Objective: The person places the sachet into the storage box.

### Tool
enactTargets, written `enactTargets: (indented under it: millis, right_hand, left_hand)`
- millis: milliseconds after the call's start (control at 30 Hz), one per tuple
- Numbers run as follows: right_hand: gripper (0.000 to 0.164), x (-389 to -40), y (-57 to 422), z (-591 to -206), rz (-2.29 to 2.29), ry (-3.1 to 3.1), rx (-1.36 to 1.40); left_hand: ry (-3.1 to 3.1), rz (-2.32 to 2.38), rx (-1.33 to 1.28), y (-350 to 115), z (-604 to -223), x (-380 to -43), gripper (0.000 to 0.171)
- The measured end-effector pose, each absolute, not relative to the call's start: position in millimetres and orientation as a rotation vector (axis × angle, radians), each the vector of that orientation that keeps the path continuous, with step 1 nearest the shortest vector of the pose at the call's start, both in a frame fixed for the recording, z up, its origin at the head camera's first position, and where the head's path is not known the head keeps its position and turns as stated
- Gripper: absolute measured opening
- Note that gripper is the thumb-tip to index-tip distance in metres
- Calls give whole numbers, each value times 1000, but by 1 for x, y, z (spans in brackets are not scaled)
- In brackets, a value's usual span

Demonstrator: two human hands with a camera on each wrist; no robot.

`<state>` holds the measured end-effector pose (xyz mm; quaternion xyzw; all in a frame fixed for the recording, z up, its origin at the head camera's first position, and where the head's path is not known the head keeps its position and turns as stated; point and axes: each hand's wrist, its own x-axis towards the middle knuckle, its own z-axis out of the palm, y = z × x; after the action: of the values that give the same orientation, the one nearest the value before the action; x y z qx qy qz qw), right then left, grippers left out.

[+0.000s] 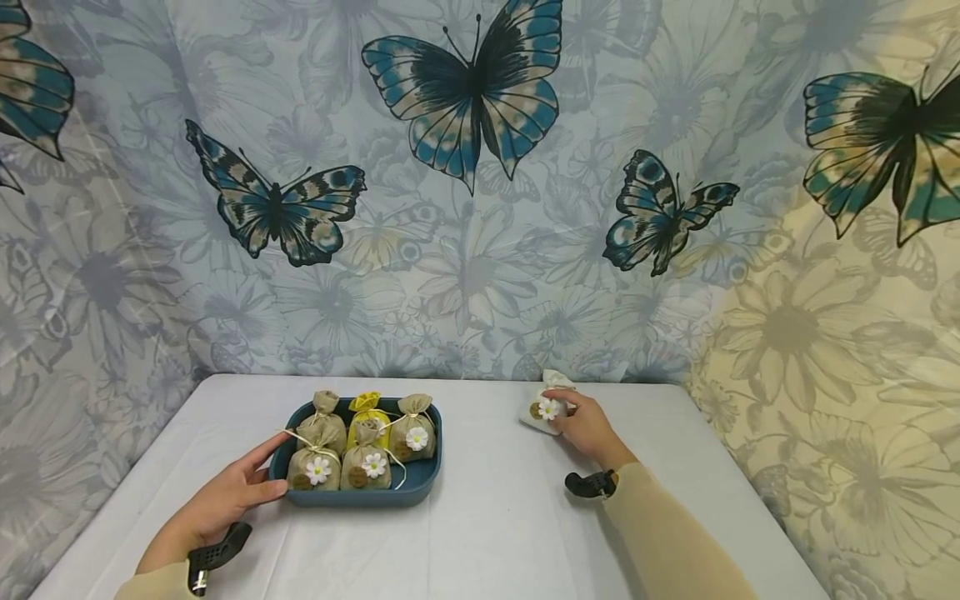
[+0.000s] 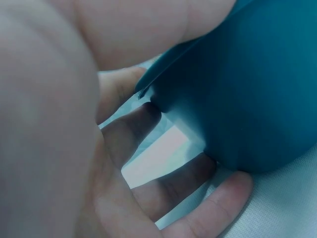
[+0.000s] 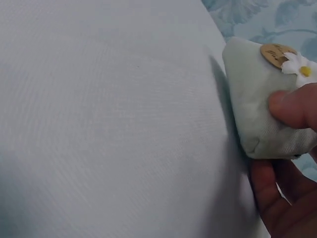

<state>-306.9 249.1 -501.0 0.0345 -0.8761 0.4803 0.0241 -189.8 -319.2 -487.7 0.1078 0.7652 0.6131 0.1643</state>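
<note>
A white drawstring pouch (image 1: 537, 412) with a white daisy and a round brown tag is at the table's far right. My right hand (image 1: 592, 429) holds it between the thumb (image 3: 292, 106) on its front and fingers (image 3: 270, 183) at its lower side. At the left, a dark blue tray (image 1: 360, 498) holds several small pouches, mostly beige (image 1: 313, 468) with daisies, and a yellow one (image 1: 365, 403) at the back. My left hand (image 1: 221, 500) rests against the tray's left end, its fairly straight fingertips touching the outer wall (image 2: 237, 99) and the thumb near the front corner.
A white cloth (image 1: 495, 533) covers the table. Behind it hangs a pale fabric backdrop (image 1: 480, 292) with butterflies and flowers, reaching round both sides. A black wrist strap (image 1: 217, 552) is on the left wrist and another strap (image 1: 590, 484) on the right.
</note>
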Motion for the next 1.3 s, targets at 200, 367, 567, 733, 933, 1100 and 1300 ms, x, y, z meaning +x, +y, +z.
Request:
enactTargets:
  millis: [200, 367, 567, 733, 933, 1100, 1300]
  right_hand:
    - [55, -308, 257, -499, 1695, -2625, 39]
    - [56, -307, 264, -495, 1854, -2521, -92]
    - [58, -305, 270, -491, 1910, -2446, -147]
    - [58, -306, 272, -488, 1898, -2446, -153]
    - [56, -301, 256, -474, 1878, -2463, -26]
    - [53, -293, 224, -449, 1874, -2451, 205]
    - [53, -278, 186, -415, 1894, -2472, 394]
  left_hand:
    - [2176, 1757, 307, -320, -489, -190, 82]
    - [2168, 1767, 314, -320, -490, -190, 82]
    - [2158, 1775, 321, -320, -490, -190, 81]
    - [2155, 1782, 319, -320, -490, -191, 82]
    - [2156, 1774, 316, -320, -489, -191, 82]
    - [2150, 1780, 312, -320, -490, -190, 83]
    - [2159, 1775, 310, -320, -490, -190, 83]
